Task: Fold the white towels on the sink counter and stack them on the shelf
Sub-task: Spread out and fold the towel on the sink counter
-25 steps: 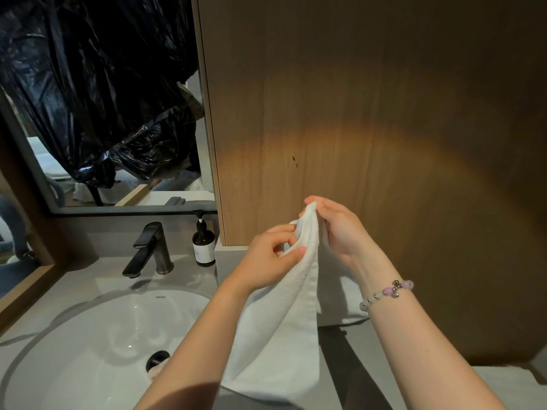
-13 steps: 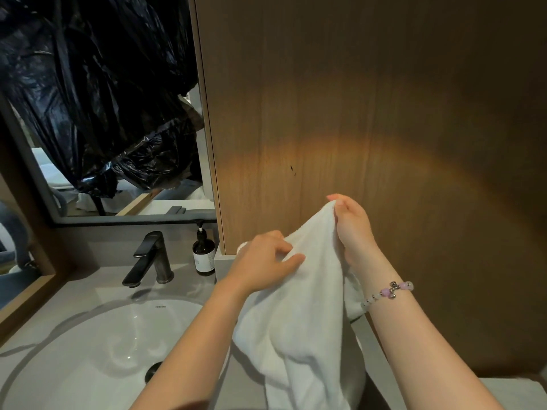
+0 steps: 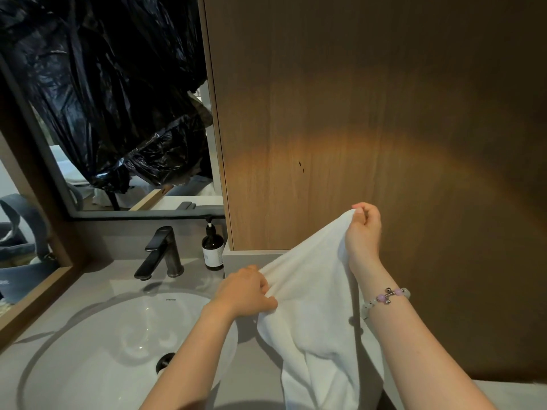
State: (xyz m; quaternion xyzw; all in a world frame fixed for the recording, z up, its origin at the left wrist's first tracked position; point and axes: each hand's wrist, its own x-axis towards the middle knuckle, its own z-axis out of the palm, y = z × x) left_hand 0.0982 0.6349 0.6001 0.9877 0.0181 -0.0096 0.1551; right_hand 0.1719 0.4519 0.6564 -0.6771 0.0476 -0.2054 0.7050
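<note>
Pinching the white towel (image 3: 313,321) hanging beneath them, left grip (image 3: 247,291) sits lower than right grip (image 3: 364,232).

The white towel (image 3: 313,315) runs off the bottom edge, its lower end unseen, the left hand (image 3: 244,291) has its fingers (image 3: 262,287) partly buried in the cloth, and the bottle (image 3: 212,247) label (pale, faintly printed) is too small to read.

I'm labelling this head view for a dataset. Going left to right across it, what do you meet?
faucet → soap bottle → left hand → right hand. The white towel, gripped by both hands, spans between them, so it has no single place.
</note>
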